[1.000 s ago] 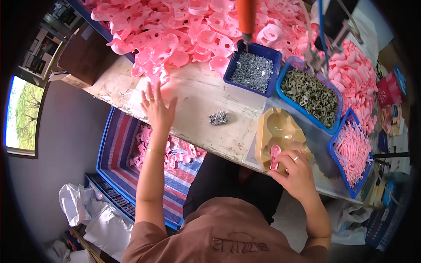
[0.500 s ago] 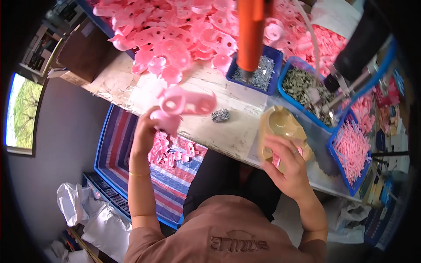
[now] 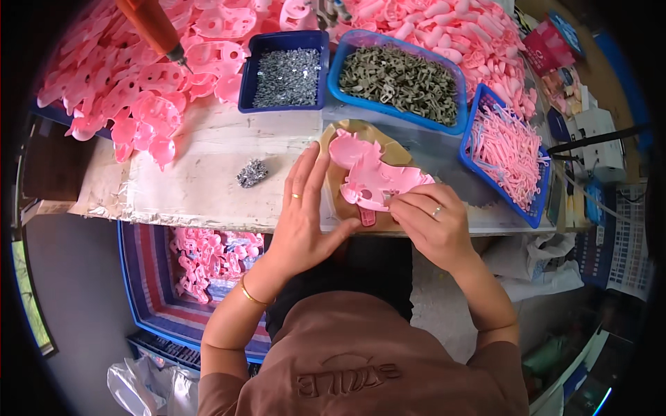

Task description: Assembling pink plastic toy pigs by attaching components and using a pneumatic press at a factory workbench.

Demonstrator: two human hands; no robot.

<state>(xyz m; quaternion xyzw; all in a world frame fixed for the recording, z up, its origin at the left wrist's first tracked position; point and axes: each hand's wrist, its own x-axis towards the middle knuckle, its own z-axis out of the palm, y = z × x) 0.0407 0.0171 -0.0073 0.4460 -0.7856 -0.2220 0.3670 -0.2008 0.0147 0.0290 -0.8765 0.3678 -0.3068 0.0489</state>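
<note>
Pink plastic part point(image 3: 374, 179): flat moulded piece with a rounded lobe at its upper left, lying at frame centre on a tan jig plate point(image 3: 361, 135) near the front edge of the surface point(image 3: 201, 177).

Right hand point(image 3: 433, 225): fingers point(image 3: 409, 203) curled close together, tips pressed onto the lower right edge of the pink plastic part; whether they pinch it or only press it down cannot be told. Ring on one finger.

Left hand point(image 3: 303, 222): fingers point(image 3: 309, 177) nearly straight and slightly spread, resting flat on the surface, tips touching the left edge of the jig plate just beside the part's rounded lobe. Nothing enclosed in this hand. Ring on one finger, gold bangle point(image 3: 251, 295) at the wrist.

The part thus sits between the two hands, right fingers on it, left fingers at its left side.

Surface: pale, worn. Small heap of metal screws point(image 3: 252, 172) left of the left hand. Behind, upper centre: dark blue tray of screws point(image 3: 286, 69); to its right a blue tray of grey-green parts point(image 3: 399, 76); at right a blue tray of thin pink pieces point(image 3: 506, 152). Heaped pink parts point(image 3: 132, 90) fill the upper left. Orange tool tip point(image 3: 154, 28) hangs at upper left.

Below the surface, lower left: blue crate point(image 3: 149, 291) of pink parts on the floor.
</note>
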